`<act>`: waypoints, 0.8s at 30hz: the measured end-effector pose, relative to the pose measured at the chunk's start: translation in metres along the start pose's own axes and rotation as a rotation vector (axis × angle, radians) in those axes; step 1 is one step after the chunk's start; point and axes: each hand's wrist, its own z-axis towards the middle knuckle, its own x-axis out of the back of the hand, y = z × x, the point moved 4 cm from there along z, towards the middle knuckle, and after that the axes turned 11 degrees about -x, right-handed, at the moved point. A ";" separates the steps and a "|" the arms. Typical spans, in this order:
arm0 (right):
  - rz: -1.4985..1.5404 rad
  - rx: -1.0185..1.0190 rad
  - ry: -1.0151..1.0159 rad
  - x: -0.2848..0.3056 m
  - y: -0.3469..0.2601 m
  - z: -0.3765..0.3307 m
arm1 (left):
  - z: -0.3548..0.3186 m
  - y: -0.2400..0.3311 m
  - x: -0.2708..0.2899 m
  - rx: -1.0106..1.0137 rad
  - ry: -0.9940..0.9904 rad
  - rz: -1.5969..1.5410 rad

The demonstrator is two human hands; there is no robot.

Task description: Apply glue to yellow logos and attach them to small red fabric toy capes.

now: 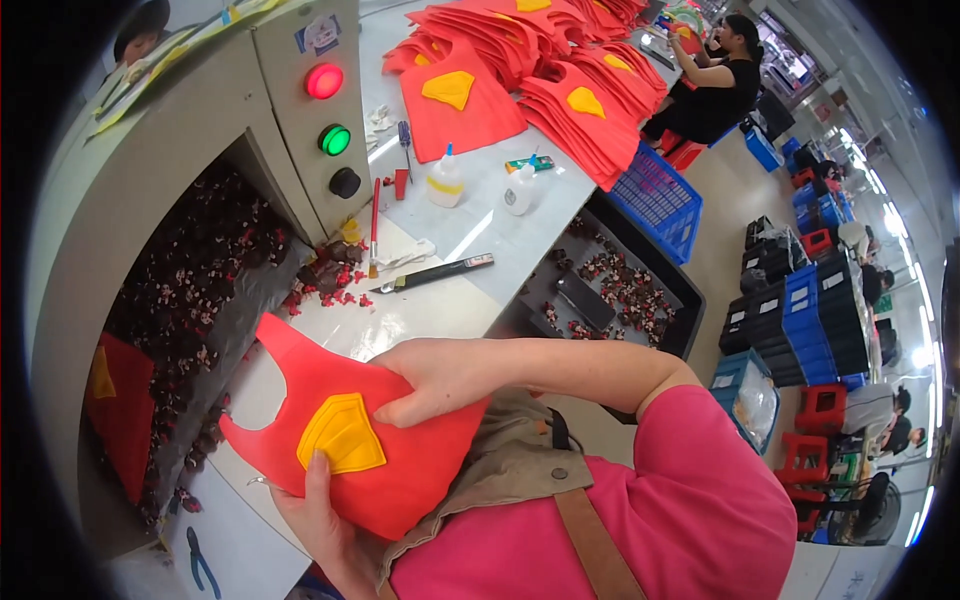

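Note:
Both hands hold a red bib-shaped piece [420, 470] with a yellow shield-shaped patch [345, 435] on its front. My left hand [325, 530] grips the lower edge, its thumb pressing on the patch. At the upper edge, my right hand [440, 380] has its thumb beside the patch and its fingers behind the piece. The piece is tilted in front of my apron, its two straps toward the machine. Inside the machine opening lies a similar red piece [122, 420], partly in shadow.
The machine housing [290, 110] has red and green lamps. On the table are a craft knife [435, 273], a brush [375, 230], a screwdriver [404, 140], two white bottles [445, 183], pliers [202, 565] and stacked red pieces [590, 100]. A black bin [680, 320] of scraps stands right; a co-worker [725, 75] sits beyond.

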 end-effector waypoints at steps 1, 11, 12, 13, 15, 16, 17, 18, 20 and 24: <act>0.048 0.010 -0.016 0.001 0.001 0.001 | 0.001 -0.001 0.000 0.027 -0.010 -0.008; 0.368 -0.123 -0.099 0.000 -0.005 0.000 | 0.003 0.011 -0.015 0.187 -0.002 -0.187; 0.486 -0.115 -0.141 -0.003 -0.008 -0.004 | 0.002 0.006 -0.011 0.240 -0.028 -0.267; 0.496 -0.142 -0.138 -0.005 -0.008 -0.005 | 0.000 0.008 -0.014 0.278 0.021 -0.308; 0.504 -0.161 -0.142 -0.010 -0.006 -0.003 | -0.005 0.003 -0.006 0.291 0.062 -0.328; 0.489 -0.172 -0.148 -0.013 -0.004 0.000 | -0.007 0.000 -0.004 0.320 0.071 -0.373; 0.478 -0.187 -0.140 -0.015 -0.003 -0.001 | -0.009 0.000 -0.002 0.303 0.098 -0.354; 0.482 -0.177 -0.147 -0.016 -0.003 -0.003 | -0.010 -0.003 0.001 0.296 0.099 -0.344; 0.471 -0.115 -0.135 -0.017 -0.004 -0.007 | -0.012 -0.012 0.001 0.406 0.103 -0.480; 0.519 -0.070 -0.124 -0.018 -0.001 -0.014 | -0.018 -0.012 -0.008 0.458 0.098 -0.538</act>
